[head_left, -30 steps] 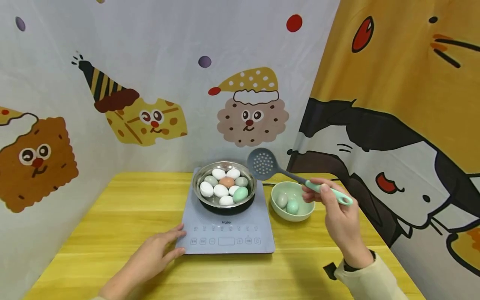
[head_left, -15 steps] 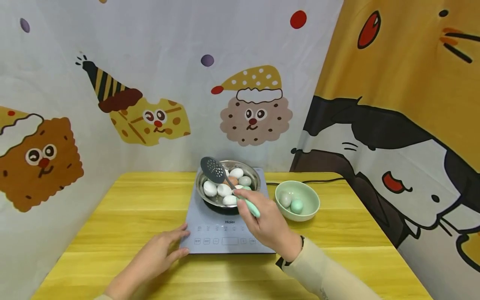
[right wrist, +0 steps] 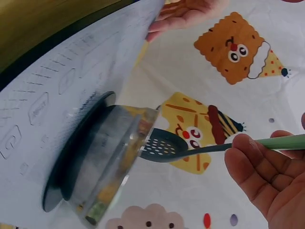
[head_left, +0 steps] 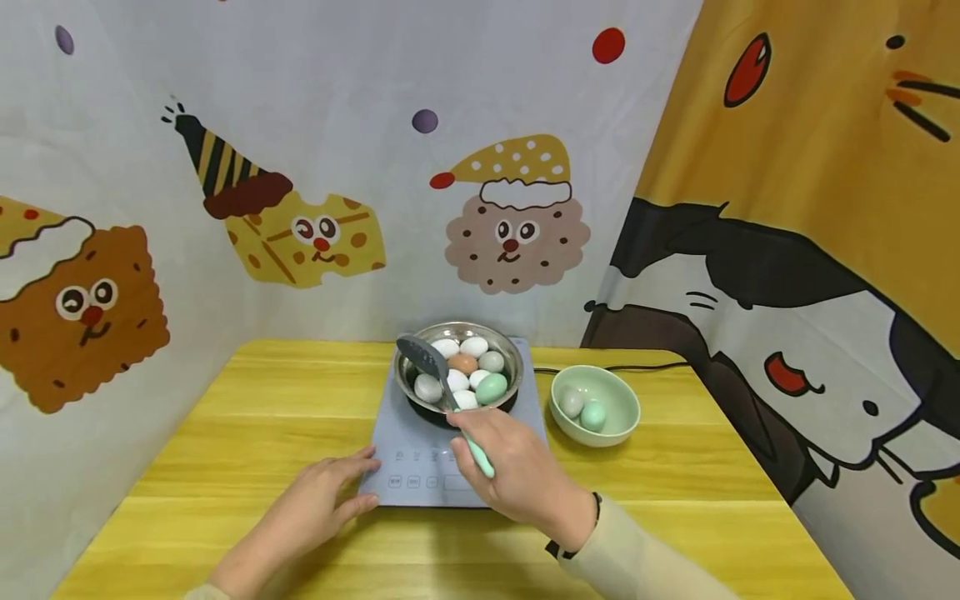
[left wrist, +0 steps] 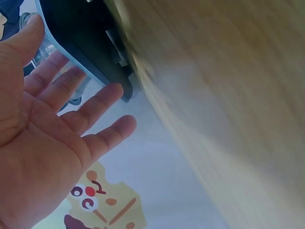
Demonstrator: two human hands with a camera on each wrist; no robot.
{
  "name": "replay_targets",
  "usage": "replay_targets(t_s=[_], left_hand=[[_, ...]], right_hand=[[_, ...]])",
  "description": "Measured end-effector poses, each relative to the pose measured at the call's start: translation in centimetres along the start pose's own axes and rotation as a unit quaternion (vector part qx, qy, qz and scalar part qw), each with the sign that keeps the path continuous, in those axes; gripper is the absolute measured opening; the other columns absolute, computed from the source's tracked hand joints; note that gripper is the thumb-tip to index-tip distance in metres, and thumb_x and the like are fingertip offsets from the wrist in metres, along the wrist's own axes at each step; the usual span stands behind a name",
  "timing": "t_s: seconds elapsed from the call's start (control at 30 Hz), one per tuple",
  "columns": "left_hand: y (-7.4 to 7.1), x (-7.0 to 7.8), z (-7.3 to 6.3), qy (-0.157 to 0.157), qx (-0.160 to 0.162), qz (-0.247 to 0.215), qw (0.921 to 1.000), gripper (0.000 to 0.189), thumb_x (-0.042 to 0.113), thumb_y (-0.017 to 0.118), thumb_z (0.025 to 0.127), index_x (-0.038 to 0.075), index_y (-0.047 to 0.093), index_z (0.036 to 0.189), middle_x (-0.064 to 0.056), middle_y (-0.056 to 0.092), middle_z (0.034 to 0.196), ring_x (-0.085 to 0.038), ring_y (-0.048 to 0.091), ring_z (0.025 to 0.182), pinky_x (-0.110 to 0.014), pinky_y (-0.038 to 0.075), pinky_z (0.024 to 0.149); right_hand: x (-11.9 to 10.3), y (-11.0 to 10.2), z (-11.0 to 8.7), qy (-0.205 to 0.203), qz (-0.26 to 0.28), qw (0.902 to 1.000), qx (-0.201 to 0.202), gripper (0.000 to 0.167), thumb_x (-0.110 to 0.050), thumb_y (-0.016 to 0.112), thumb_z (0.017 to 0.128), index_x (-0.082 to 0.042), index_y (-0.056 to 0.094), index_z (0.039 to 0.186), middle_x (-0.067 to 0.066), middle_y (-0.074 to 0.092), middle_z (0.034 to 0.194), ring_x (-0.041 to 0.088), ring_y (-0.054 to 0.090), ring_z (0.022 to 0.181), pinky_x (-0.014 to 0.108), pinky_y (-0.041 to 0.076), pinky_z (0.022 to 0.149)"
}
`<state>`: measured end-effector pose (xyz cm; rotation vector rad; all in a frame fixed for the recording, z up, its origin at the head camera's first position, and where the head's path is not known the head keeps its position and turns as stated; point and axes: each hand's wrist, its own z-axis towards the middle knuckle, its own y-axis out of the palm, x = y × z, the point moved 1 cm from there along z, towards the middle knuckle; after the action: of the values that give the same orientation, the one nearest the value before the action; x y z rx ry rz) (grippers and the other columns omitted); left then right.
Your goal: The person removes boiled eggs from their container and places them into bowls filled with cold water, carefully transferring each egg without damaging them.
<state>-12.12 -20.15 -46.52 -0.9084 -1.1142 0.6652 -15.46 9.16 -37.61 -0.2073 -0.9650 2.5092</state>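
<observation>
Grey skimmer [head_left: 422, 353] has swung left across the metal pan [head_left: 517, 382], mid-frame, and tilts at its left rim, so the eggs [head_left: 463, 364] look within reach! Right hand [head_left: 517, 467] pinches the green handle [head_left: 478, 457]; left hand [head_left: 318, 497], fingers spread, touches the cooker [head_left: 405, 442].

Head view: right hand [head_left: 510, 471] covered the right part of the cooker [head_left: 401, 442] panel and some of the skimmer [head_left: 423, 356] handle. Skimmer partly overlapped eggs [head_left: 462, 363]. Bowl [head_left: 618, 402] hid a stretch of cord [head_left: 645, 366].

Right wrist: handle cut off at right edge; contents of pan [right wrist: 97, 152] blurred.

Left wrist: cooker cut off at top, left hand [left wrist: 47, 136] at left.
</observation>
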Motion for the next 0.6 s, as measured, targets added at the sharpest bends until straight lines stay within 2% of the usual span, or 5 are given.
replay_targets(t_s=[0.2,0.3,0.43,0.6], left_hand=[[-0.2,-0.2,0.1,0.005,-0.002,-0.003,1.0,0.052,0.036,0.082,0.094,0.013,0.07,0.139,-0.009,0.061,0.156,-0.041,0.065,0.136,-0.065,0.05,0.114],[-0.2,-0.3,0.1,0.004,-0.002,-0.008,1.0,0.052,0.036,0.081,0.095,0.013,0.07,0.14,-0.009,0.061,0.156,-0.04,0.065,0.136,-0.063,0.051,0.114],[-0.1,-0.3,0.1,0.001,-0.006,-0.016,0.9999,0.052,0.035,0.081,0.095,0.012,0.07,0.141,-0.01,0.06,0.157,-0.039,0.063,0.138,-0.061,0.051,0.115],[0.0,-0.3,0.0,-0.007,-0.014,-0.021,0.9996,0.054,0.035,0.081,0.095,0.011,0.068,0.143,-0.009,0.057,0.159,-0.04,0.06,0.142,-0.06,0.049,0.118]], right_hand=[[-1.3,-0.2,0.6,-0.029,-0.058,0.9978,-0.013,0.035,-0.025,0.046,0.112,-0.003,0.072,0.121,0.004,0.08,0.105,0.016,0.076,0.089,0.027,0.066,0.079],[-2.0,0.0,0.9,-0.044,-0.081,0.9956,-0.02,0.034,-0.024,0.045,0.111,-0.004,0.072,0.118,0.004,0.079,0.103,0.016,0.076,0.087,0.026,0.065,0.077],[-2.4,-0.1,1.2,-0.04,-0.076,0.9963,-0.009,0.036,-0.024,0.043,0.112,-0.003,0.072,0.116,0.004,0.079,0.102,0.016,0.075,0.087,0.027,0.065,0.079],[-2.4,-1.8,1.3,-0.038,-0.063,0.9972,0.015,0.035,-0.024,0.045,0.113,-0.005,0.073,0.114,0.003,0.079,0.1,0.015,0.074,0.084,0.026,0.064,0.075]])
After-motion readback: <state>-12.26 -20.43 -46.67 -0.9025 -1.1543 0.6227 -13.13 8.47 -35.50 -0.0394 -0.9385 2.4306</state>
